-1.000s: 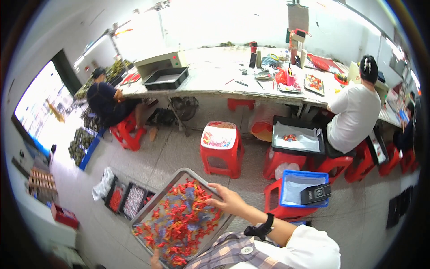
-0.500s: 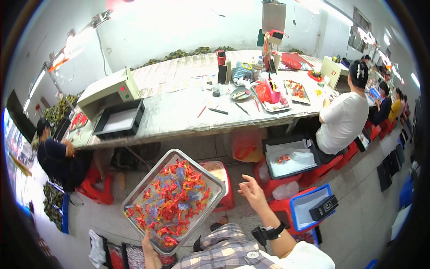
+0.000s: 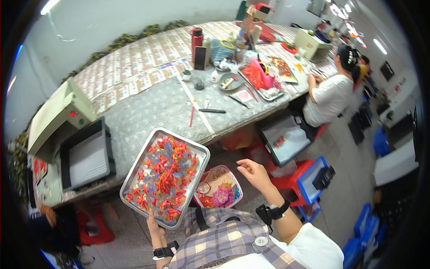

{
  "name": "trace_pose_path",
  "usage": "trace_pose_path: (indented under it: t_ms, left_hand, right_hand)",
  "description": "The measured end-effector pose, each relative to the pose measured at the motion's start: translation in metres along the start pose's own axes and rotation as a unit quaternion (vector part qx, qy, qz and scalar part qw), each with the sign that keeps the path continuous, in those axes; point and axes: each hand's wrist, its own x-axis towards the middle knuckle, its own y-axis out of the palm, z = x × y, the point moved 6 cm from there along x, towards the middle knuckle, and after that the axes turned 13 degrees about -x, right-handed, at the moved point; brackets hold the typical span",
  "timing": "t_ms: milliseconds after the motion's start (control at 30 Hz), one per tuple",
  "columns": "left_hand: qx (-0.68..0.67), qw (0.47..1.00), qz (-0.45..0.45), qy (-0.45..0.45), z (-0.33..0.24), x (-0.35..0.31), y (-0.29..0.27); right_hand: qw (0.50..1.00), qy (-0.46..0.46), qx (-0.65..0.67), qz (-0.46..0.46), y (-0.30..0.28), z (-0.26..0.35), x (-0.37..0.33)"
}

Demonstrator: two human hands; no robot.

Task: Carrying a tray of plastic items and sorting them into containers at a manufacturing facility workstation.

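My left hand (image 3: 156, 229) grips the near edge of a silver metal tray (image 3: 129, 184), which is tilted in front of me. A heap of small red figures (image 3: 168, 175) with yellow parts lies in the tray, among bluish translucent pieces. My right hand (image 3: 254, 174) hovers to the right of the tray with its fingers loosely bent and apart. A small yellow spot shows at its fingers, too small to name, and I see nothing clearly held. Below and between my hands is a stool (image 3: 219, 187) with a flower-printed top.
A long worktable (image 3: 152, 107) runs ahead, bearing a black bin (image 3: 107, 152), a pale green box-shaped machine (image 3: 58, 119), a phone (image 3: 200, 58) and a red flask (image 3: 197, 39). Right of me are a bin (image 3: 286, 139) and a blue-rimmed tray (image 3: 309, 181). A person (image 3: 331, 96) sits at the table.
My view has turned and come nearer the table. The tray now overlaps the table's front edge in view. My left hand still holds it, and my right hand's fingers have curled slightly.
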Motion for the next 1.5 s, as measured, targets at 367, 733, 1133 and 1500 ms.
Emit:
trace_pose_path:
  t_ms: [367,733,1133,1500]
  left_hand:
    - [0.030,0.996,-0.010,-0.078,-0.039,0.106,0.082]
    - [0.018,0.992,-0.126,0.007,-0.010,0.158,0.057]
    - [0.038,0.987,-0.146,0.054,0.018,0.181,0.066]
    - [0.046,0.985,-0.153,0.071,0.019,0.197,0.064]
  right_hand:
    - [0.985,0.146,-0.084,0.030,-0.029,0.029,0.074]
    - [0.972,0.121,-0.173,-0.100,-0.076,-0.152,0.292]
    - [0.935,0.066,-0.346,-0.047,-0.036,-0.233,0.433]
    - [0.928,-0.072,-0.362,0.048,0.023,-0.198,0.383]
